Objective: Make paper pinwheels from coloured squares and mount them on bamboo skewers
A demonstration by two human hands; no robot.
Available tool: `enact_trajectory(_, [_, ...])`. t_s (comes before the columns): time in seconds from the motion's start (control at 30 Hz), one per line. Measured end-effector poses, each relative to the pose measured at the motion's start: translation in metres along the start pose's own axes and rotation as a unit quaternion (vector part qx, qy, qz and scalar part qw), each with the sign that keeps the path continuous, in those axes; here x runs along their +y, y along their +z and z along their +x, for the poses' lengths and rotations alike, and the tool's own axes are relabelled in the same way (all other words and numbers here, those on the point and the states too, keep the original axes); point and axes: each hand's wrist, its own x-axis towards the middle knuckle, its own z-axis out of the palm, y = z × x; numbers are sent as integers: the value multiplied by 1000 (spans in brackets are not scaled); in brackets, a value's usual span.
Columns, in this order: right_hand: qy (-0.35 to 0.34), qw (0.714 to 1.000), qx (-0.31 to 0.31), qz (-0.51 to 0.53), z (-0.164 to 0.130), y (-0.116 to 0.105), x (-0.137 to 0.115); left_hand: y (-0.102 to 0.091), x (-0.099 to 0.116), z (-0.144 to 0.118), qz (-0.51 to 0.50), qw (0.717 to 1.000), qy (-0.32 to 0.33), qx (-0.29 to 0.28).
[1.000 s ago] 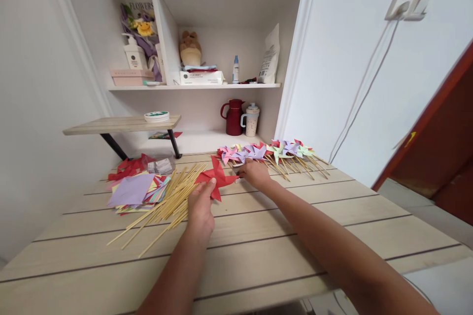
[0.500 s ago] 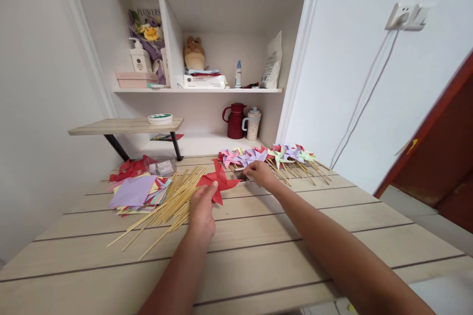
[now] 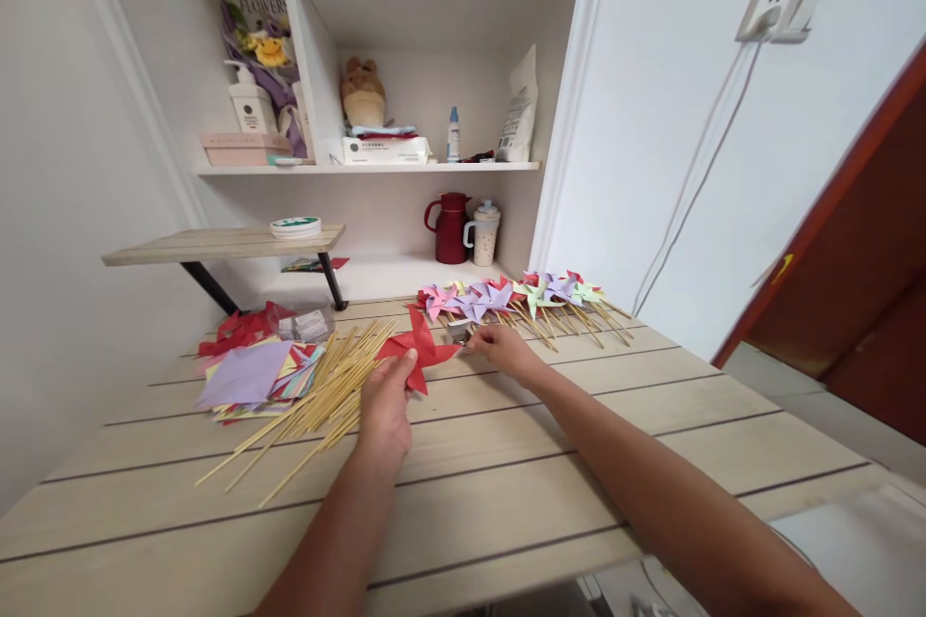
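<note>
My left hand (image 3: 385, 405) pinches the red pinwheel (image 3: 415, 347).
My right hand (image 3: 499, 348), just beside it, fingers a small box (image 3: 458, 333); grip unclear.

1. Left hand (image 3: 386, 405) at centre frame, back of hand up, thumb raised and pinching against the fingers.
2. Left forearm rising bare from the bottom edge, slightly left of centre.
3. Right hand (image 3: 499, 347) just above centre, fingers curled and pointing left.
4. Right forearm stretched diagonally from the lower right corner.
</note>
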Motion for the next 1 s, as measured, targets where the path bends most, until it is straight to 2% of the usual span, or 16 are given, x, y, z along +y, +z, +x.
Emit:
enact_trajectory(0.23, [-30, 983, 29, -178, 16, 0, -15, -4, -2, 2, 4, 1000, 7, 4])
enact_trajectory(0.47, [-2, 955, 1, -295, 28, 10, -26, -3, -2, 3, 1, 1000, 8, 8])
enact_trajectory(0.73, [43, 942, -56, -328, 38, 13, -37, -4, -1, 2, -8, 1000, 2, 6])
enact_trajectory(1.0, [39, 952, -49, -300, 44, 16, -27, -3, -1, 2, -2, 1000, 1, 8])
